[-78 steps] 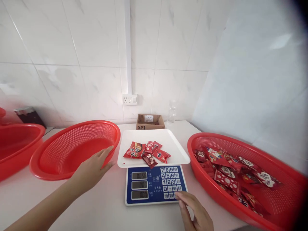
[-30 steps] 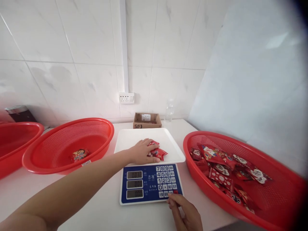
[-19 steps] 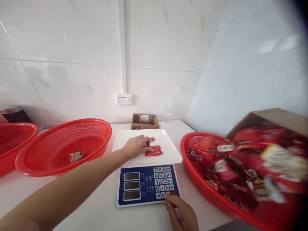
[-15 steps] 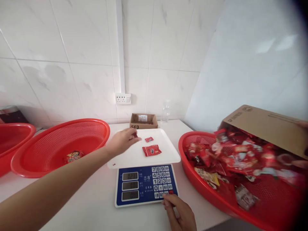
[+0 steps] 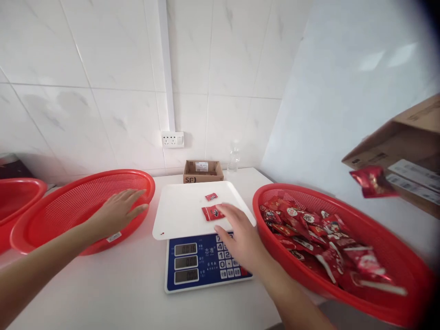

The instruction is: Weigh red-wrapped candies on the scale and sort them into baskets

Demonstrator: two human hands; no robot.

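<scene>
Head view, packets (image 5: 209, 213) between hands (image 5: 115, 213) (image 5: 243, 238), nearer right

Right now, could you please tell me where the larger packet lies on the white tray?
In the head view, the larger packet lies slightly right of centre on the tray, by the right hand and in front of the smaller packet.

the left hand (image 5: 113, 213) is bare, with slim, tapering fingers (image 5: 135, 197). the left forearm (image 5: 41, 263), bare too, broadens from a narrow wrist (image 5: 86, 233) to the edge of view. the right hand (image 5: 244, 243) is likewise bare, slender in thumb (image 5: 223, 235) and forefinger (image 5: 230, 214), as is the smooth right forearm (image 5: 292, 295).
</scene>
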